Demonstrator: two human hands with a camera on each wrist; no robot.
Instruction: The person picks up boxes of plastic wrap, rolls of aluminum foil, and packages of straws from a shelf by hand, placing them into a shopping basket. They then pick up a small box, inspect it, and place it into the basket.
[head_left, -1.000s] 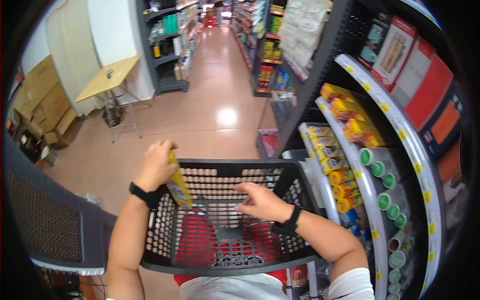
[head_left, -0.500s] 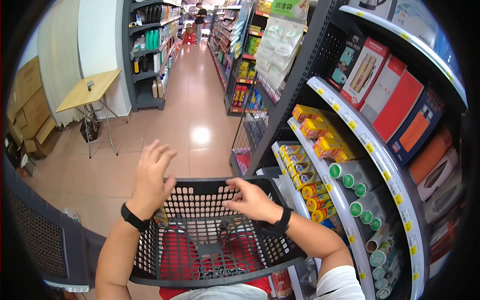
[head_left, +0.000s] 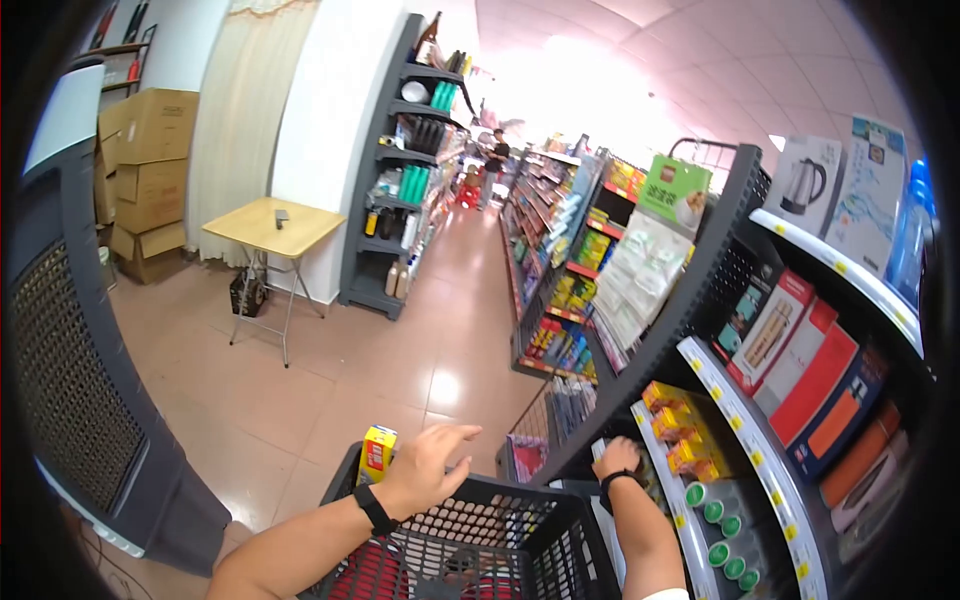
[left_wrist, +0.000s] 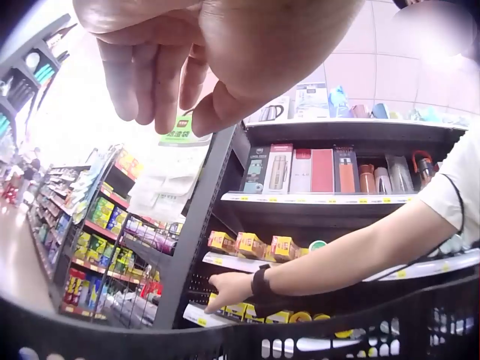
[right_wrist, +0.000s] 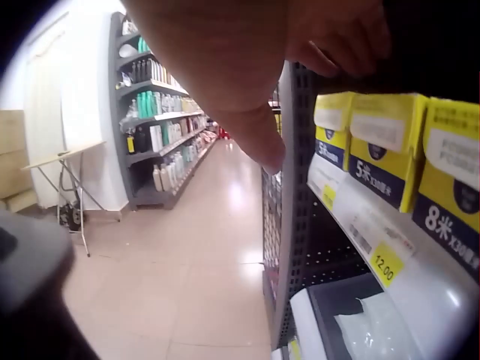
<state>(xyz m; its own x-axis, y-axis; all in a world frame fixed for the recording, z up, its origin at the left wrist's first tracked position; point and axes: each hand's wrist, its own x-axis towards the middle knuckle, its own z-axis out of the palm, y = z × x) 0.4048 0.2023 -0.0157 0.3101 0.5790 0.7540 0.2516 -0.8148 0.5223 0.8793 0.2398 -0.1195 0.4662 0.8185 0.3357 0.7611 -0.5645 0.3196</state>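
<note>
Over the black plastic shopping basket (head_left: 545,492) hovers my left hand (head_left: 432,470), its fingers loosely extended and holding nothing. A yellow box (head_left: 377,452) stands upright at the basket's left corner, poking above the rim beside that hand. My right hand (head_left: 618,458) reaches into the shelf on the right, at the end of a row of yellow-and-dark-blue boxes (right_wrist: 375,142) printed with lengths in metres. In the right wrist view, its fingers (right_wrist: 345,41) extend into the dark space above the boxes while the thumb points down outside, with nothing visible between them.
Orange-yellow boxes (head_left: 680,428) and green-capped rolls (head_left: 715,510) fill the shelf above; boxed flasks (head_left: 775,320) stand higher. A grey upright post (head_left: 690,275) borders the shelf end. At left are a folding table (head_left: 275,228) and a grey mesh-panelled unit (head_left: 75,310). A person (head_left: 495,160) stands down the aisle.
My right hand has moved from over the basket to the shelf. The left hand let go of the yellow box, then shifted right over the basket. The head view has tilted up.
</note>
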